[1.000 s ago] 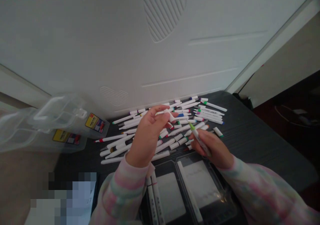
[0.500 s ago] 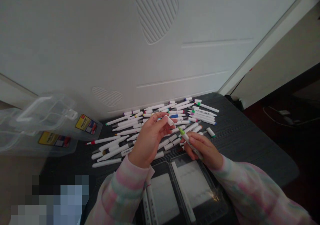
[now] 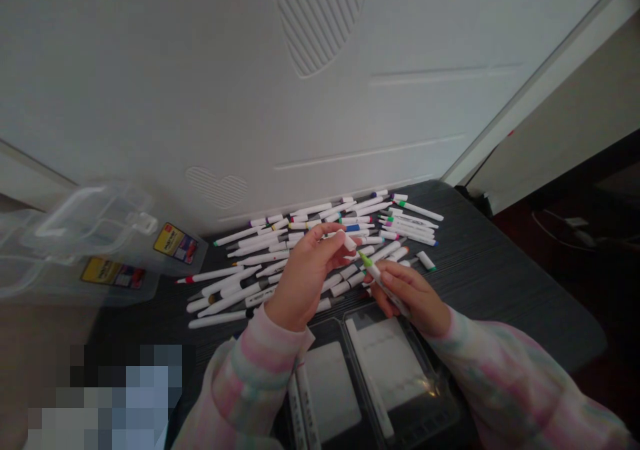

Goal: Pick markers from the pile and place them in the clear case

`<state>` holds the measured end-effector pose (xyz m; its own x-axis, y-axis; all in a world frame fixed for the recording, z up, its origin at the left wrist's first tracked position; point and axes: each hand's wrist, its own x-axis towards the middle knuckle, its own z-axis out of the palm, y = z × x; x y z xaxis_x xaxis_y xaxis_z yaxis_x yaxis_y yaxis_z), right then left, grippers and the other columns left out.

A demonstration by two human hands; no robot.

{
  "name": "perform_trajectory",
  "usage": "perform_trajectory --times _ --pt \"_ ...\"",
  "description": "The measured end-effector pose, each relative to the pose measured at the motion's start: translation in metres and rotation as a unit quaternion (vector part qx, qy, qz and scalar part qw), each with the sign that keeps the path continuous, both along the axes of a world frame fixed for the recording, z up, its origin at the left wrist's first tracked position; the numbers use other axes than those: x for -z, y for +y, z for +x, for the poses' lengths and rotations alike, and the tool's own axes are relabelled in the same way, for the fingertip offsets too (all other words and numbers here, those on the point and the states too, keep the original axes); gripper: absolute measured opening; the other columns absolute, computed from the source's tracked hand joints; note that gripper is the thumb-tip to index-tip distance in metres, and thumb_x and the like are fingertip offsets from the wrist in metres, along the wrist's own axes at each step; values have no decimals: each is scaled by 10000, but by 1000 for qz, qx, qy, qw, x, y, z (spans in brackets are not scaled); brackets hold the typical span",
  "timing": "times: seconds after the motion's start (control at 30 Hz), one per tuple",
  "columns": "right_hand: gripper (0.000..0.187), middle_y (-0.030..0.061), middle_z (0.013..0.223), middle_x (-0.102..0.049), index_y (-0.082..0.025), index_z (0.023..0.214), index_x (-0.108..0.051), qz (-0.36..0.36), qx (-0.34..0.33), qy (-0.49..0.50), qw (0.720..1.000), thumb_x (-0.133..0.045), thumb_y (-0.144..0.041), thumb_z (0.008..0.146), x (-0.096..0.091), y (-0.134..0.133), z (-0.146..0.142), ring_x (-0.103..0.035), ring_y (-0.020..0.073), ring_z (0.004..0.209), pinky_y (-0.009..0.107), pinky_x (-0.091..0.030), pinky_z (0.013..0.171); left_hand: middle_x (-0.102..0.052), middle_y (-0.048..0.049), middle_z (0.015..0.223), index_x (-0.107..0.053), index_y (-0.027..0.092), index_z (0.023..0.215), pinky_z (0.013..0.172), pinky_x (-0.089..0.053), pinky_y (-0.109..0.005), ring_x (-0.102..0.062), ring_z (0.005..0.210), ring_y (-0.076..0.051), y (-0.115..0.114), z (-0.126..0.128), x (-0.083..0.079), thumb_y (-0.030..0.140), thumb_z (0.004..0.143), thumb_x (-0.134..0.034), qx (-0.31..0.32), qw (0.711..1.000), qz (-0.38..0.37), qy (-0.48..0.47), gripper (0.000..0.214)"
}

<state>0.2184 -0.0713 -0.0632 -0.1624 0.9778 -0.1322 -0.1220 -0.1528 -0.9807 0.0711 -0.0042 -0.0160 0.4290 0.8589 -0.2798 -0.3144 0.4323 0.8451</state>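
Observation:
My left hand (image 3: 313, 267) pinches a small white marker cap (image 3: 349, 241) between thumb and fingers. Facing it, my right hand (image 3: 407, 293) grips an uncapped white marker (image 3: 384, 283), its light green tip pointing up and left at the cap. The tip is very near the cap's end; whether they touch I cannot tell. Beneath and behind both hands, many loose white markers (image 3: 235, 300) with coloured ends lie spread over the dark table. Below my wrists is a black case (image 3: 350, 370) holding a few white markers (image 3: 370, 380).
Two clear plastic boxes (image 3: 120, 233) with yellow labels stand at the left table edge. A white panel (image 3: 225, 90) with heart reliefs rises behind the dark table (image 3: 500, 277). A loose cap (image 3: 426, 261) lies right of the markers.
The green marker tip and the cap have come slightly closer together. The camera view has shifted a little, while both hands keep their holds.

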Motion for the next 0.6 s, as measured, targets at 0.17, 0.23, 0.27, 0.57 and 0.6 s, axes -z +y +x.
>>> perform_trajectory --times 0.17,0.23,0.27,0.57,0.6 --pt "300 -58 386 -454 -157 782 -493 -5 -4 -3 1000 -441 -452 782 -1 0 0 -303 61 328 206 -198 363 -633 -8 762 -494 169 895 726 -415 -244 -572 736 -96 -2 1 4 270 758 -534 31 996 63 49 175" --pt "295 -59 389 -451 -159 783 -490 -7 -2 -4 1000 -439 -450 785 -1 1 0 -299 60 331 206 -195 364 -634 -10 786 -500 169 893 743 -414 -245 -570 743 -95 -3 2 5 270 757 -537 46 990 106 77 173" --pt "298 -59 392 -448 -159 783 -489 -7 -1 -5 1000 -435 -452 787 -1 1 -1 -298 60 333 207 -194 365 -632 -13 792 -504 167 889 749 -416 -246 -572 752 -99 -3 2 5 266 754 -541 54 987 126 87 172" --pt "232 -7 633 -502 -167 810 -478 54 -23 10 998 -415 -389 828 1 0 -5 -419 79 512 234 -300 485 -608 -45 961 -513 189 943 757 -447 -273 -588 863 -140 -10 0 4 237 787 -488 122 954 241 129 165" --pt "222 -9 642 -487 -169 795 -475 57 -28 20 998 -413 -379 832 1 -1 -6 -404 76 518 233 -291 486 -607 -41 972 -513 197 950 754 -448 -271 -589 859 -136 -10 0 3 231 794 -475 131 950 251 129 163"
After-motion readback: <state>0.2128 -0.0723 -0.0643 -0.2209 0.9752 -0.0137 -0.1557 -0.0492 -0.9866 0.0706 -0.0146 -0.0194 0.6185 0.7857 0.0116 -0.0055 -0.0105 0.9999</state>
